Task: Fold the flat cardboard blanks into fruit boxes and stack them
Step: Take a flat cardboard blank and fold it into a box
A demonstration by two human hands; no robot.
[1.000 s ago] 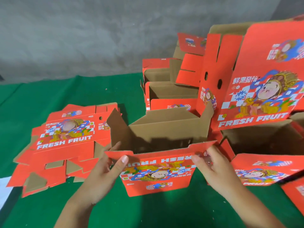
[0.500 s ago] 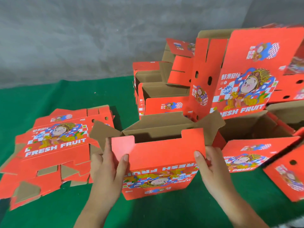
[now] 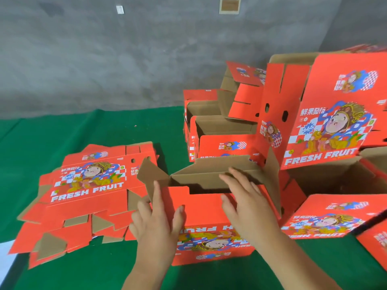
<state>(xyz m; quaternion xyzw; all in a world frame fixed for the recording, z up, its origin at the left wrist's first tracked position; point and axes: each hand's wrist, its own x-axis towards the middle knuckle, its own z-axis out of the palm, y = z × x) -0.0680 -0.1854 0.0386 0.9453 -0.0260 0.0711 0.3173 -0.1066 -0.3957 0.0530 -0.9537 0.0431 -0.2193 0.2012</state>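
Both hands (image 3: 159, 222) press the empty half-folded box (image 3: 211, 237)

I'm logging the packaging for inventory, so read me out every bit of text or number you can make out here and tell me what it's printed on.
"FRESH FRUIT": top sheet of the flat blanks.
"FRESH FRUIT": tall upright panel on the right.
"666": blue burst on that upright panel.
"FRESH F...", upside down and partly covered: box being folded.
Chinese characters on the panels: too blurred to read.
White label and brown plate on the wall: unreadable.
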